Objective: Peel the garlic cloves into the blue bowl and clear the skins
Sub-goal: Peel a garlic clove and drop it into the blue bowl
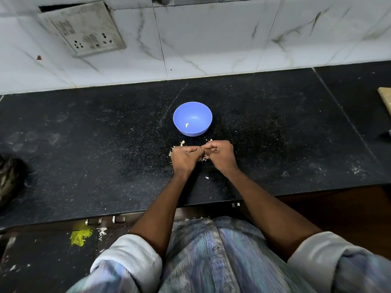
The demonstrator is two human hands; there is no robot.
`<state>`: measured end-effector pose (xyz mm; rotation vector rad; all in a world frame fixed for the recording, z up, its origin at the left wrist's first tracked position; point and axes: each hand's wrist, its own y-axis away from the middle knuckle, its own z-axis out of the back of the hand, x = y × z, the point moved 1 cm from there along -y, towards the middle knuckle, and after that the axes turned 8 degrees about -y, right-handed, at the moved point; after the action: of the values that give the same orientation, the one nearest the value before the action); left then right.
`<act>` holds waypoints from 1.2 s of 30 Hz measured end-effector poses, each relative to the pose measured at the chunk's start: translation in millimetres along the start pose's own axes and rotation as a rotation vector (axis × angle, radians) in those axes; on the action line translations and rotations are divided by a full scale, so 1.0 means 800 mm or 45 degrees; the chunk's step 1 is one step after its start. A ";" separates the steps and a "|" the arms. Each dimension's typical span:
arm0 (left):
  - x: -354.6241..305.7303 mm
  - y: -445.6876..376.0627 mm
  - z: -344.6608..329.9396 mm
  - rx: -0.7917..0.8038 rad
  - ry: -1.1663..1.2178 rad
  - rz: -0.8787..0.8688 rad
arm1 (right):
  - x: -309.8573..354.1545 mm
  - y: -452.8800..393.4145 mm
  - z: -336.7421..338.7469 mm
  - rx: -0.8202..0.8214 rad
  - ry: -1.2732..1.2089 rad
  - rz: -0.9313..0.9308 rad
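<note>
You were mid-peel; your left hand [183, 157] and right hand [220, 154] met at the blue bowl's [192, 119] six o'clock, fingers curled and pinching a garlic clove [203, 148]; one peeled clove [187, 124] lay inside; skins [182, 142] littered the counter [84, 144]; next, strip and drop it.

Person wears a loose button-up shirt [211, 256], washed-out blue w/ grey-lilac streaks, creased, small buttons down the front. Sleeves rolled to abt the elbow, pale whitish cuffs: left sleeve [127, 254], right sleeve [321, 250]. Forearms bare, left hand [184, 158] & right hand [221, 155] ungloved.
</note>
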<state>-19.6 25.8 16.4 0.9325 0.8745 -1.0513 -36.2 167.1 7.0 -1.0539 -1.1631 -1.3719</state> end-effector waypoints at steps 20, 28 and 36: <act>0.015 -0.003 -0.001 0.109 0.335 0.199 | 0.004 0.000 -0.003 0.044 -0.540 -0.269; 0.017 -0.009 0.006 -0.039 -0.147 -0.110 | 0.002 0.002 0.000 0.068 -0.377 -0.233; 0.007 -0.001 0.009 -0.046 -0.160 -0.236 | 0.004 0.002 0.000 0.031 -0.362 -0.186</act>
<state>-18.1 17.4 13.4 0.7567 0.8841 -1.2355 -35.0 166.5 10.6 -1.1938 -1.4863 -1.3452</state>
